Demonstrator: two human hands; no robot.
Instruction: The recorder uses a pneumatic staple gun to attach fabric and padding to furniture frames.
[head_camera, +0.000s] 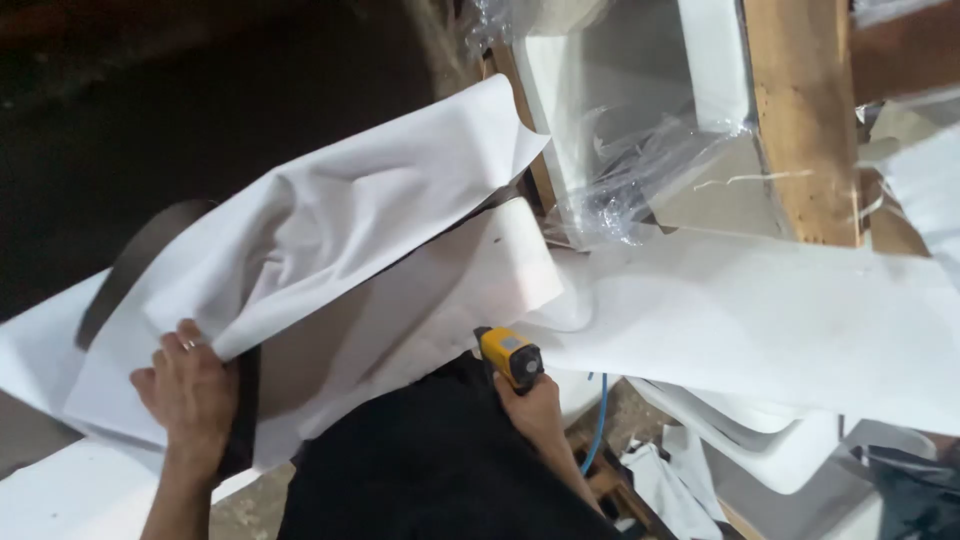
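The left hand presses down on a large sheet of white paper-like material, its fingers bent over the sheet's folded edge and pinching it against a dark panel underneath. The sheet lies crumpled and slanting from lower left up toward the top centre, where its corner reaches a wooden frame. A second white layer lies beneath it, just beside the right hand.

The right hand is clenched around a yellow and grey handheld tool, which points up and to the left at the lower layer's edge. A blue hose hangs near that hand. Another broad white sheet stretches to the right, and crinkled clear plastic film covers a white object beside the wooden frame. The person's dark garment fills the lower centre.
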